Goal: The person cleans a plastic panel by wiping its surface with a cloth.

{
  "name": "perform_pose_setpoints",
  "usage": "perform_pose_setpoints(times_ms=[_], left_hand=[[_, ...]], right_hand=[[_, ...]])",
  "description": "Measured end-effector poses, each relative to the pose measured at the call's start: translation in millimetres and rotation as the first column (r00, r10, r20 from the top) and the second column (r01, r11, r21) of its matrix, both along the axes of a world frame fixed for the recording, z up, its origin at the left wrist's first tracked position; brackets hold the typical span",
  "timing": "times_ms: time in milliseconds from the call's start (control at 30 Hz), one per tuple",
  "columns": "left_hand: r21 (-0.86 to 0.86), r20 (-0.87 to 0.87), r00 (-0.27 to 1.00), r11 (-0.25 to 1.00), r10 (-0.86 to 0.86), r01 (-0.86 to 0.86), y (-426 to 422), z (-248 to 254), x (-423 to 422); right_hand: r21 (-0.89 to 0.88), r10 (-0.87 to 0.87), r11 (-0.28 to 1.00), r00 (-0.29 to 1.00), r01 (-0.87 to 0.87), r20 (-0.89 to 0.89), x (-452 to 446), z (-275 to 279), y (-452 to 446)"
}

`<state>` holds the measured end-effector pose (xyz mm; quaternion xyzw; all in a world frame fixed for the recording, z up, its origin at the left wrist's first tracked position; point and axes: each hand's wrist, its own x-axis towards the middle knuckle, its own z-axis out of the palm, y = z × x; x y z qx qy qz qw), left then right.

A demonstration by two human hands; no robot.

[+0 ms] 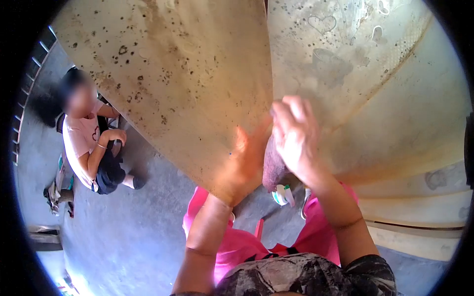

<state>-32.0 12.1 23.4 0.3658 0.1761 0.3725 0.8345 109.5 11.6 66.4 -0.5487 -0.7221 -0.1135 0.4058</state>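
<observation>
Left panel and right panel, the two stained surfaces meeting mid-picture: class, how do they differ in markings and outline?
The left panel has dark spots scattered widely; the right panel's cluster mostly near the top.

The right panel shows a clear heart outline and a long slanting brown line; the left panel has neither as plainly.

The left panel narrows to a bottom corner; the right panel sweeps outward.

Both are yellowish.

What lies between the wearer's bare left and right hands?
In the head view, an unidentifiable reddish-brown, elongated object and the edge of a stained beige sheet show between the left hand and right hand.
</observation>
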Motion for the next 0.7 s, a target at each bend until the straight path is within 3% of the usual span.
perform_pose_setpoints(times_ms=[100, 200, 267, 433, 467, 533, 567, 600, 633, 700], left_hand=[[0.041, -0.004, 0.989, 0.988, 0.147, -0.147, 2.7, -5.0, -1.1], [0.002, 0.018, 0.999, 0.999, 0.051, -0.051, -4.9, 1.6, -9.5], [-0.062, 0.057, 0.998, 0.998, 0.018, -0.015, -7.8, -9.5, -6.5], [-0.021, 0.069, 0.998, 1.0, 0.014, -0.012, -12.1, -16.5, 4.1], [0.24, -0.194, 0.976, 0.969, 0.103, -0.055, -9.1, -11.6, 4.8], [0.476, -0.415, 0.877, 0.879, 0.24, -0.015, -2.9, -14.6, 5.1], [0.174, -0.212, 0.969, 0.981, 0.123, -0.086, 3.8, -24.0, 3.2], [0.01, -0.09, 0.992, 0.996, 0.085, -0.084, 10.0, -32.9, 0.3], [-0.157, 0.035, 0.997, 0.985, 0.074, -0.068, 16.2, -41.8, -2.6], [-0.317, 0.11, 0.992, 0.948, 0.063, -0.026, 30.3, -42.0, -15.2]], right_hand=[[0.006, 0.155, 0.988, 0.985, -0.156, 0.078, -15.4, -14.4, -20.6], [-0.092, 0.26, 0.958, 0.957, -0.272, -0.128, -8.0, -9.8, -34.4], [-0.085, 0.233, 0.958, 0.917, -0.273, -0.324, 5.9, -11.1, -36.0], [0.073, 0.161, 0.987, 0.923, -0.145, -0.35, 23.9, -17.7, -29.7], [0.078, 0.139, 0.99, 0.934, -0.12, -0.329, 21.6, -14.6, -21.1], [0.073, 0.111, 0.993, 0.943, -0.092, -0.313, 25.1, -16.6, -9.9], [-0.105, 0.156, 0.964, 0.844, -0.242, -0.513, 31.2, -20.7, -3.7], [-0.238, 0.143, 0.88, 0.706, -0.412, -0.693, 34.4, -20.6, 1.8], [-0.174, 0.178, 0.85, 0.582, -0.497, -0.793, 34.4, -18.1, 8.4], [-0.226, 0.128, 0.835, 0.577, -0.501, -0.807, 33.5, -5.9, 27.4]])
